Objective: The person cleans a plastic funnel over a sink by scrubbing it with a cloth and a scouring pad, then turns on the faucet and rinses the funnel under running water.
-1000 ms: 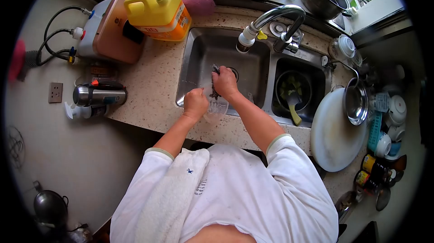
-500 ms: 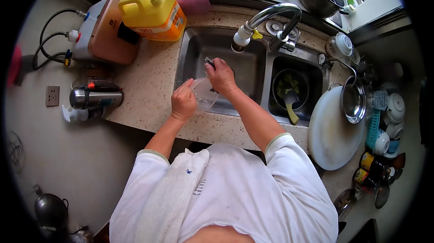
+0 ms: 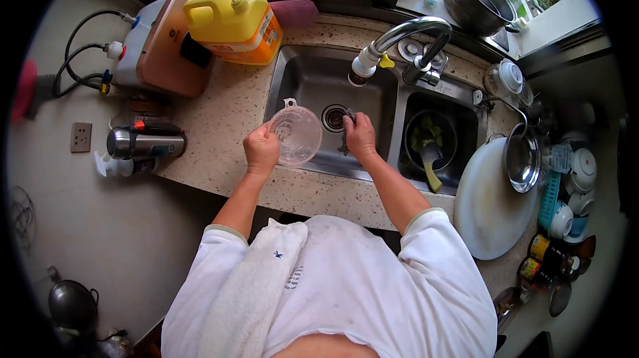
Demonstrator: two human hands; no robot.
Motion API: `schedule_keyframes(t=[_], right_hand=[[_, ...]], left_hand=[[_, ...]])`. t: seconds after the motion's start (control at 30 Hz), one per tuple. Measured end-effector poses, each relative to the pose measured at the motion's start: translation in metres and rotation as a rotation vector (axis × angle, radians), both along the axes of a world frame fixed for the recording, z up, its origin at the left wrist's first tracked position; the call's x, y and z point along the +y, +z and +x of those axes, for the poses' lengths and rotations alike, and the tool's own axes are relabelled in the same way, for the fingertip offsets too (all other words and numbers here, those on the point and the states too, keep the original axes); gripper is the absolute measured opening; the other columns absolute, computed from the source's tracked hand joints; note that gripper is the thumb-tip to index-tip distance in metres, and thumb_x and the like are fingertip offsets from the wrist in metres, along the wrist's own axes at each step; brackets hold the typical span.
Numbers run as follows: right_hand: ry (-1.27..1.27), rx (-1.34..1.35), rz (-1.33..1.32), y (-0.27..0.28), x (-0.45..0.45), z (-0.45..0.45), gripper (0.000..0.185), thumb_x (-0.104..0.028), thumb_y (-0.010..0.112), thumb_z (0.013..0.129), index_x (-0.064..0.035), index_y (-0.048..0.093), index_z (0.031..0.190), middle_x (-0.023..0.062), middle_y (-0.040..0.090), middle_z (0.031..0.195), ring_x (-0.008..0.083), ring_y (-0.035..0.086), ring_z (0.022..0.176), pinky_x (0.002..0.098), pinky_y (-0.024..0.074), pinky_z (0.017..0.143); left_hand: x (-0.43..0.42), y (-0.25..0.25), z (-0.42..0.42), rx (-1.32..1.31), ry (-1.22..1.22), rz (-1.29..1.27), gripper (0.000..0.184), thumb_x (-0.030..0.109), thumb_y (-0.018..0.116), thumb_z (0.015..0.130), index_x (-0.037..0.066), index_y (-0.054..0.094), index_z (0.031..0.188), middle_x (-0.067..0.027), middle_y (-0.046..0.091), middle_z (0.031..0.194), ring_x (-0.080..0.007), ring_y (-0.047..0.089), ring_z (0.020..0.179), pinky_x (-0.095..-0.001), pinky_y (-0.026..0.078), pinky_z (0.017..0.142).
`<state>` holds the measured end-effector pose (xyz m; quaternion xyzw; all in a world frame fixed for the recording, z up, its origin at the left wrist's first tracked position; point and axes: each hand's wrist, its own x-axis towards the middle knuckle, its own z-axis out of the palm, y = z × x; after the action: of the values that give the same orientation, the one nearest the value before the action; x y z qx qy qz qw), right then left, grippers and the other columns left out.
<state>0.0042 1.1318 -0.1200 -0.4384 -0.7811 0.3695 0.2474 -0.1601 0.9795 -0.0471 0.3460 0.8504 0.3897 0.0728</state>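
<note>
My left hand [image 3: 261, 150] is closed on the near-left rim of a round translucent plastic bowl [image 3: 297, 136] with a small tab on its far edge. The bowl is tilted so that its round face shows, over the left front of the large sink basin [image 3: 293, 68]. To the right, my right hand [image 3: 361, 136] pinches a dark grey, crumpled scrubber [image 3: 346, 133], partly hidden by the fingers. It is apart from the bowl and close to the round drain [image 3: 334, 118] in the view. Above the basin is the faucet [image 3: 363, 68]; no water stream shows.
In the smaller right basin stands a pot [image 3: 407, 138] with green pieces and a green-handled tool [image 3: 432, 175]. A round white cutting board [image 3: 489, 205] lies to the right. A yellow jug [image 3: 243, 25] and a steel flask [image 3: 146, 142] stand left.
The bowl has turned to show its round face. My right hand has moved away from it, right and nearer, with the scrubber, uncovering the drain. The view has shifted slightly.
</note>
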Motion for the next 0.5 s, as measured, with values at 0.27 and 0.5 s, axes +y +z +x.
schedule_keyframes(t=[0.27,0.5], right_hand=[[0.173,0.076,0.213,0.057,-0.010,-0.066,0.021,-0.025,0.060,0.088,-0.0049,0.055,0.089,0.0170,0.057,0.090,0.0372,0.056,0.087,0.0452,0.0474,0.073],[0.162,-0.019,0.034,0.067,-0.025,-0.067,0.027,-0.030,0.053,0.091,-0.0030,0.052,0.087,0.0200,0.057,0.092,0.0401,0.059,0.084,0.0474,0.0495,0.073]], left_hand=[[0.023,-0.011,0.023,-0.018,-0.079,-0.016,0.024,0.003,0.052,0.074,0.000,0.069,0.091,-0.0223,0.064,0.078,-0.0369,0.065,0.073,-0.0411,0.051,0.066],[0.013,-0.024,0.039,-0.045,-0.077,0.031,0.019,0.003,0.053,0.075,-0.002,0.069,0.086,-0.0220,0.064,0.075,-0.0371,0.065,0.073,-0.0396,0.051,0.064]])
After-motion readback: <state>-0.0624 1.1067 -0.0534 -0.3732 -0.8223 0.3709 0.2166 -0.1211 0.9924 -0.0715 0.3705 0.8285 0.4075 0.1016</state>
